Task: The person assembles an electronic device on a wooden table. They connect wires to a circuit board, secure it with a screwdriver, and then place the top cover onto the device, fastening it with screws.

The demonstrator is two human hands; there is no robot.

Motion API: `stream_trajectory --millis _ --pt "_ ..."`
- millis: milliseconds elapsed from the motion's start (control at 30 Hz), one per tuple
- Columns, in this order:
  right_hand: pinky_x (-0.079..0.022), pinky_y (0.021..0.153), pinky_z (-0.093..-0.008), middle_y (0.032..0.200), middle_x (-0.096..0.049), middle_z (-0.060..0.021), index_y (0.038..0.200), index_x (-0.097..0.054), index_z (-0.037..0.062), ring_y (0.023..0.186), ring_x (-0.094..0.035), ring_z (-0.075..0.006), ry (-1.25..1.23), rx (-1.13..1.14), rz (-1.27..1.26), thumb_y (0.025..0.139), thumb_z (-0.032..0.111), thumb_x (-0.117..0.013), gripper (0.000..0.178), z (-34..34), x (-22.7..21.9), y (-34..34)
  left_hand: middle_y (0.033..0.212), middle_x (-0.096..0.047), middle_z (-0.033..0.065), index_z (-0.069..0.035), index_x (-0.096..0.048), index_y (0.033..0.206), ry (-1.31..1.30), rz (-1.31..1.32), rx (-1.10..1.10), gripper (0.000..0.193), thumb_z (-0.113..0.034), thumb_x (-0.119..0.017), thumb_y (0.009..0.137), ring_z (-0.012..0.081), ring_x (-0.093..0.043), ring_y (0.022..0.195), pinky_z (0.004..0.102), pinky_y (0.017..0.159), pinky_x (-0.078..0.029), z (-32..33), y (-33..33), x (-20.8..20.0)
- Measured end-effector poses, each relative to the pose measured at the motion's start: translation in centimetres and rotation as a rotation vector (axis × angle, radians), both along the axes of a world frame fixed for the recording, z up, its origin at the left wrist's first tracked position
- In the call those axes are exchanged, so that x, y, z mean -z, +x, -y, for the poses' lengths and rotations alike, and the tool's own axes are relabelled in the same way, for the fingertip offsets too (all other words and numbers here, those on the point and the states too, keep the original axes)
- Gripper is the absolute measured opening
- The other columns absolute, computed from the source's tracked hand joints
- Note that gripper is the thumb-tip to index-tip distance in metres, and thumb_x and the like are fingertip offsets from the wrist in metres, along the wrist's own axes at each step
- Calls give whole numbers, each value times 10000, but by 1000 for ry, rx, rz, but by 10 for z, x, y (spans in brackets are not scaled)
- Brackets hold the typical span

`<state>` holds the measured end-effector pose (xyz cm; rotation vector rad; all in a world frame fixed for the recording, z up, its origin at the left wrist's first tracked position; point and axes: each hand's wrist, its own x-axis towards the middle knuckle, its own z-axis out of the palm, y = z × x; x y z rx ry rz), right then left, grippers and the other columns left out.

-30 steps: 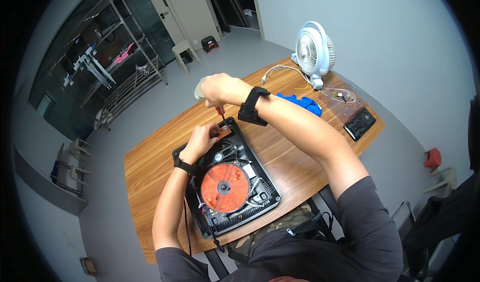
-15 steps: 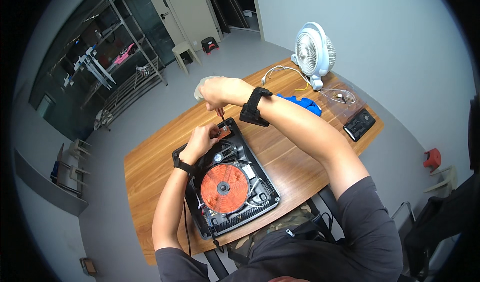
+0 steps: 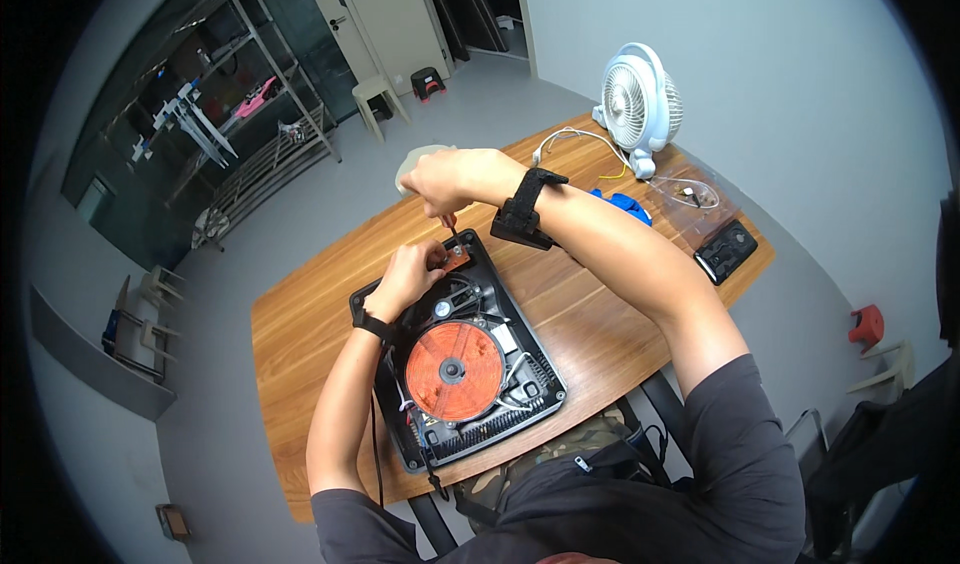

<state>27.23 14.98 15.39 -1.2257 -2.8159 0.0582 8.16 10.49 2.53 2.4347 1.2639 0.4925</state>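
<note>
An opened black appliance housing [image 3: 500, 292] lay on the wooden surface [image 3: 310, 354], near the person, its long sides slanting from far left to near right. A flat, round copper-coloured coil [image 3: 430, 369] filled much of its near half, with loose wires beside it; a small orange board [image 3: 458, 259] sat at its far end. The left hand [image 3: 408, 276] had its fingers curled against the board's left side; whether they pinched or only pressed it could not be told. The right hand [image 3: 447, 182], reaching across from the right, was closed around the handle of a screwdriver [image 3: 453, 234], whose shaft pointed down at the board. If that shaft leaned or was turned without enough downward pressure, the tip could slip, scratching the board or jabbing the nearby left fingers; a loose hold might let the board twist. Beyond the right hand showed a pale, rounded object [image 3: 415, 167], unclear in kind. Farther right were blue cloth [image 3: 625, 207], a black device [image 3: 727, 252] and a pale blue fan [image 3: 640, 104].
</note>
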Motion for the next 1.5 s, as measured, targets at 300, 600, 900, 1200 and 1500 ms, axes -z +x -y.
stream_trajectory --millis 300,600,900,1200,1500 --pt "-611 806 -404 920 -777 -168 948 -775 6 920 -762 -311 37 178 -26 805 174 -754 221 8 -3 -10 980 -762 200 11 -684 1033 40 58 -3 274 -13 -775 776 343 -747 953 416 851 -592 -1 -1 6" --pt "-615 793 -404 978 -781 -146 949 -791 32 921 -760 -292 -122 108 57 804 237 -789 251 20 -20 -3 1016 -761 203 7 -684 1057 8 56 6 283 -23 -773 790 356 -739 988 423 859 -591 -5 -11 12" --pt "-614 827 -400 985 -785 -130 960 -798 46 942 -760 -278 -121 229 44 846 269 -762 253 5 -11 -9 1025 -769 190 11 -684 1076 -26 4 -12 292 -8 -781 801 319 -752 997 388 887 -598 -3 1 -3" --pt "-582 857 -446 1008 -766 -149 1028 -774 71 977 -731 -329 38 -80 6 843 160 -706 216 8 -15 10 1002 -767 193 8 -694 1080 11 1 -9 306 -14 -793 791 330 -753 970 404 871 -600 -4 -3 -1" --pt "-604 742 -421 823 -761 -176 830 -768 -28 836 -760 -333 31 -9 -34 837 93 -725 129 -2 4 3 1010 -764 205 23 -687 1076 -3 -26 -17 293 -14 -784 802 329 -752 978 405 879 -597 -2 3 -2"
